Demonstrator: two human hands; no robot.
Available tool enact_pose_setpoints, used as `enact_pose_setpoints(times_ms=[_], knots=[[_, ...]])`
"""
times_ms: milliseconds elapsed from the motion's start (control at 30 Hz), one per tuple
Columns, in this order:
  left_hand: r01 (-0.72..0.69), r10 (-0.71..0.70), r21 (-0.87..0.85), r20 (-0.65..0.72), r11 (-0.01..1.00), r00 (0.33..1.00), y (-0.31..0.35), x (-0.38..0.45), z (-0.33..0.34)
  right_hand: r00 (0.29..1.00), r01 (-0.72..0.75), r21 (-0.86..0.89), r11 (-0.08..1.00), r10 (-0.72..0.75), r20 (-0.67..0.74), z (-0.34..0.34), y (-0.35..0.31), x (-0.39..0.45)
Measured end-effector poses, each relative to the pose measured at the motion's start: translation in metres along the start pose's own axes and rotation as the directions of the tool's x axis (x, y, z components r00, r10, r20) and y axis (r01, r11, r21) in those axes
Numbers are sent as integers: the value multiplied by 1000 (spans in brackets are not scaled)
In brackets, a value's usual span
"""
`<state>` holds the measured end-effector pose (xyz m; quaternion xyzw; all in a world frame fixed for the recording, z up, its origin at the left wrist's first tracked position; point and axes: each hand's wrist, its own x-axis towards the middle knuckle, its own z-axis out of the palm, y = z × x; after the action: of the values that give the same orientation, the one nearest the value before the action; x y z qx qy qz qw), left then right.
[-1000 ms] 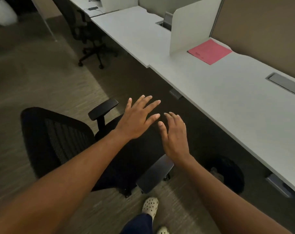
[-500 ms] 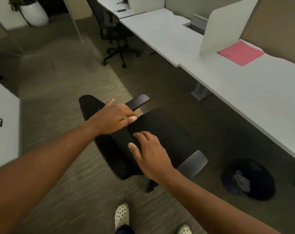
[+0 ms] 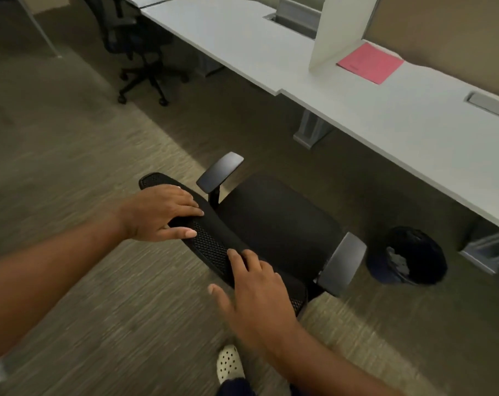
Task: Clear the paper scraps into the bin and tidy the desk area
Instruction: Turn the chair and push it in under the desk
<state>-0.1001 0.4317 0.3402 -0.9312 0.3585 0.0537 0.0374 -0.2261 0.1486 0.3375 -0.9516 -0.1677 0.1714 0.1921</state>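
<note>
A black mesh office chair [image 3: 274, 221] stands on the carpet in front of the white desk [image 3: 385, 118], its seat facing the desk. My left hand [image 3: 160, 211] grips the top edge of the chair's backrest near its left end. My right hand [image 3: 259, 287] lies on the same top edge near its right end, fingers over the mesh and thumb spread. A round black bin [image 3: 414, 255] sits on the floor under the desk's edge, right of the chair, with crumpled paper scraps [image 3: 396, 260] inside. A pink sheet [image 3: 369, 62] lies flat on the desk by a white divider [image 3: 334, 30].
A second black office chair [image 3: 137, 44] stands at the far desk on the upper left. Grey desk legs [image 3: 309, 130] reach the floor behind the chair. A cable slot [image 3: 491, 101] sits in the desktop at right. My white perforated shoe [image 3: 228, 362] is below the chair.
The chair has turned so its seat faces the desk. Both hands have come down from hovering above it onto the backrest's top edge.
</note>
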Motion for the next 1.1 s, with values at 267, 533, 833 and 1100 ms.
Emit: enact_pose_setpoints(times_ms=[267, 533, 833, 1100], knots=[[-105, 106, 12, -107, 994, 989, -19, 40, 12, 993, -108, -120, 987, 102, -53, 7, 13, 25], [-144, 149, 50, -120, 988, 982, -32, 90, 10, 983, -147, -88, 985, 136, -123, -9, 34, 46], [-141, 151, 83, -129, 987, 980, -21, 169, 4, 977, -161, -74, 984, 148, -150, -46, 103, 74], [-137, 148, 90, -134, 987, 980, -18, 255, -6, 952, -170, -62, 983, 147, -268, -78, 167, 103]])
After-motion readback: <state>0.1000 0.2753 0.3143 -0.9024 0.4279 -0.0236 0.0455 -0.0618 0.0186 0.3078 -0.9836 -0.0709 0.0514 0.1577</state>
